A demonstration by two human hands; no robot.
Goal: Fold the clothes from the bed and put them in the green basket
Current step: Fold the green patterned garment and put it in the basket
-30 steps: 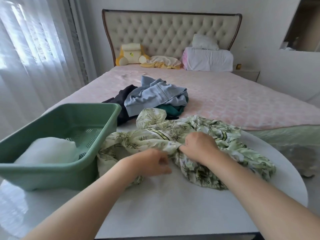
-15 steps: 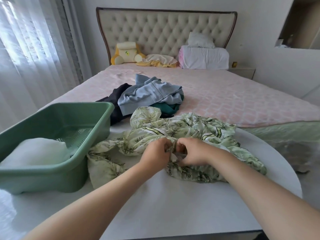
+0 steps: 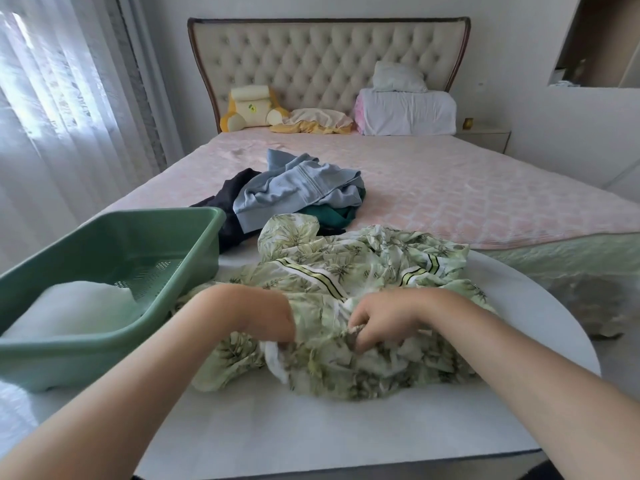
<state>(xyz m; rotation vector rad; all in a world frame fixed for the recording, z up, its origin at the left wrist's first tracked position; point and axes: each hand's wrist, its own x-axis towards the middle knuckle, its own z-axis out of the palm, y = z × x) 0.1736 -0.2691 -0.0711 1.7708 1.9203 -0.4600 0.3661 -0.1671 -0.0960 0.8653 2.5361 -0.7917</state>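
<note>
Two hands: the left hand (image 3: 249,311) and the right hand (image 3: 389,315) are held near each other, not touching, over the near part of the garment.
Left fingers: they are curled down into the cloth and a white fold is gripped beneath them; the tips are hidden.
Right fingers: the fingers (image 3: 360,336) are bent and a bunched edge of the cloth is pinched between them.
Garment in hand: a crumpled pale green leaf-print garment (image 3: 363,258) with black-and-yellow striped trim is spread on the desk, just beside the basket.
Desk: a round white desk (image 3: 311,420) is set against the foot of the bed.
Basket: a green plastic basket (image 3: 69,358) with a perforated floor stands on the left of the desk; a white folded cloth (image 3: 69,310) lies inside it.
Bed: a bed (image 3: 450,188) under a pink quilted cover is seen beyond the desk.
Pile on bed: a light blue garment (image 3: 298,188) is heaped over a black garment (image 3: 235,188) and a dark green garment (image 3: 329,214), behind the basket and the leaf-print garment.
Head of bed: a tufted beige headboard (image 3: 329,60), a white pillow (image 3: 405,112) and a yellow plush cushion (image 3: 249,105) are seen.
Window side: sheer white curtains (image 3: 52,98) hang at the left.
</note>
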